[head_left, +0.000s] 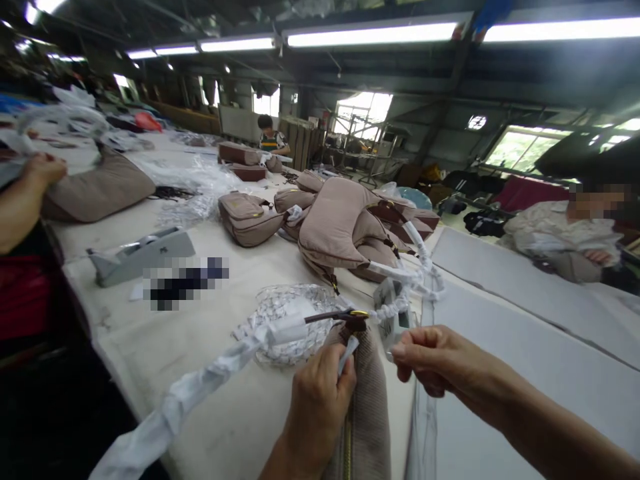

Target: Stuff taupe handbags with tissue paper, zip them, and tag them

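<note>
My left hand (317, 403) is closed on a narrow white wrapped strip (349, 353) at the top end of a taupe handbag (373, 407). The bag stands on end, with its brass-coloured zipper (349, 433) facing me. Just right of it, my right hand (435, 360) pinches what looks like a small piece of clear tape (391, 356). A grey tape dispenser (387, 293) sits behind those fingertips. From the bag's top, a shoulder strap (200, 387) wrapped in white paper runs to the lower left. Another wrapped length (390, 308) extends to the right.
Several taupe handbags (333, 220) are piled ahead. A second tape dispenser (143, 257) and crumpled clear plastic (290, 313) lie on the white table (215, 413). Large pale sheets (525, 360) cover the right side. At left, a co-worker's hand (45, 168) is beside another bag; other people sit farther off.
</note>
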`<state>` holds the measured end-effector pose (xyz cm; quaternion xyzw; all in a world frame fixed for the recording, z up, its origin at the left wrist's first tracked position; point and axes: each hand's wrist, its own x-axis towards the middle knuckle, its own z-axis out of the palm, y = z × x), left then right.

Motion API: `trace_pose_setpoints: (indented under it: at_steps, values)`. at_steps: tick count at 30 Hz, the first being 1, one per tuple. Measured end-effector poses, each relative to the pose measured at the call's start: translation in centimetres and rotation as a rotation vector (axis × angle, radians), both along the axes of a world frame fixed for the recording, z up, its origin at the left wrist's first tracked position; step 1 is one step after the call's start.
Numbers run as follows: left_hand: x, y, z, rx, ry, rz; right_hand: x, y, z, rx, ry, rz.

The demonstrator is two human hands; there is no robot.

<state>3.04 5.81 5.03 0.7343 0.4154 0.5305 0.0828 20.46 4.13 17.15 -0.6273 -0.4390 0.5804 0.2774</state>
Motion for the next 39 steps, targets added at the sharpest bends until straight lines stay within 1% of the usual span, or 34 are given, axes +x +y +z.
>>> trace_pose_setpoints:
  at_steps: [2,4,6,9,14,19,24,29,33,35,37,39]
  values:
    - [0.4,-0.3,-0.1,-0.011,-0.002,-0.002,-1.8,1.2,1.1,-0.053,-0.082,0.091]
    - [0.8,-0.4,-0.2,-0.021,-0.013,-0.004,-3.0,2.2,1.4,-0.102,-0.171,0.135]
    - [1.1,-0.5,-0.2,-0.023,-0.027,0.001,-3.8,3.0,1.3,-0.147,-0.252,0.147]
    - [1.5,-0.6,-0.3,-0.026,-0.036,0.013,-4.3,3.6,1.3,-0.19,-0.336,0.134]
    - [1.8,-0.7,-0.4,-0.045,-0.023,0.008,-4.7,3.8,1.1,-0.216,-0.385,0.1]
    - [1.9,-0.8,-0.4,-0.012,-0.019,0.006,-4.9,4.0,0.3,-0.229,-0.408,0.023]
    - [2.2,-1.2,-0.6,-0.005,-0.018,0.015,-5.1,3.9,-0.4,-0.26,-0.483,-0.013]
    - [2.5,-1.2,-0.6,-0.006,-0.014,-0.048,-5.1,3.8,-0.6,-0.283,-0.53,-0.039]
    - [2.3,-1.0,-0.3,-0.049,-0.095,-0.033,-4.7,3.6,-0.4,-0.29,-0.497,-0.033]
    - [1.9,-0.8,-0.1,-0.097,-0.151,-0.057,-4.3,3.4,-0.4,-0.304,-0.432,-0.007]
    - [1.4,-0.8,0.2,-0.201,-0.202,-0.109,-3.7,2.9,-0.5,-0.301,-0.314,0.026]
    - [0.8,-0.8,0.6,-0.395,-0.261,-0.175,-3.3,2.4,-1.0,-0.261,-0.181,0.036]
